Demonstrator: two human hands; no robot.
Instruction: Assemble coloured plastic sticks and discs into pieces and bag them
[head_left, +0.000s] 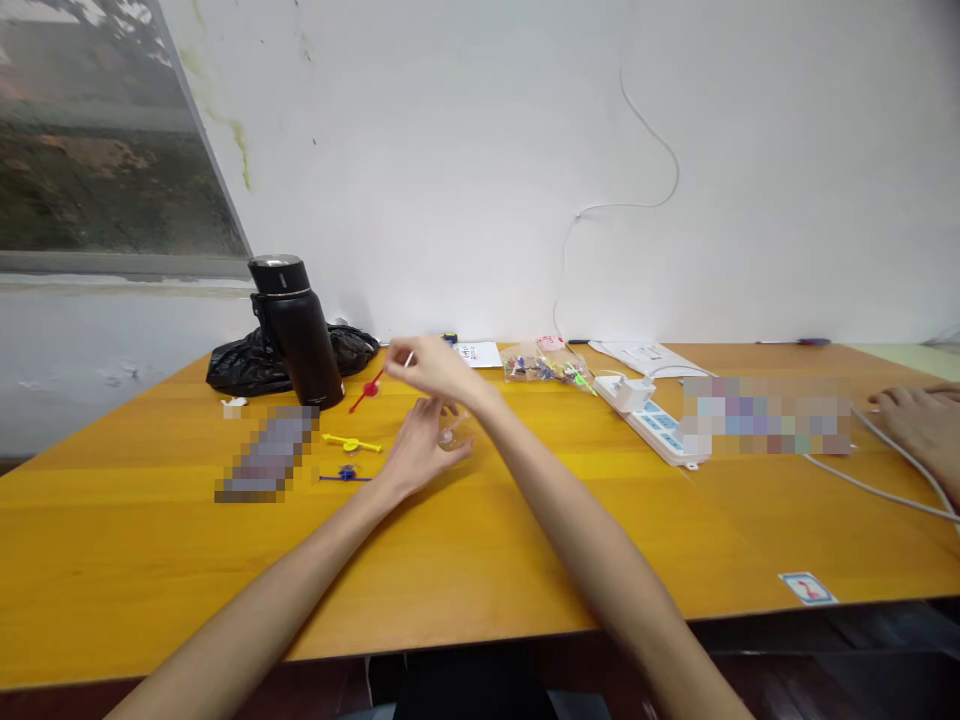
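Note:
My right hand [429, 366] crosses over my left, its fingers pinched at the upper end of a red arrow-shaped plastic piece [370, 389]. The piece slants down to the left. A thin white bit shows between those fingers. My left hand [421, 446] rests low over the table, fingers curled and thumb apart, around a small clear plastic piece [448, 437] that is partly hidden. Left of it lie a yellow arrow-shaped piece [351, 444] and a blue one [347, 473], roughly parallel on the wood.
A black bottle [304, 345] stands before a black plastic bag [244, 368]. At the back lies a clear bag of small coloured parts [541, 364]. A power strip [660, 430] with cables is to the right. Another person's hand [919, 425] rests at the far right.

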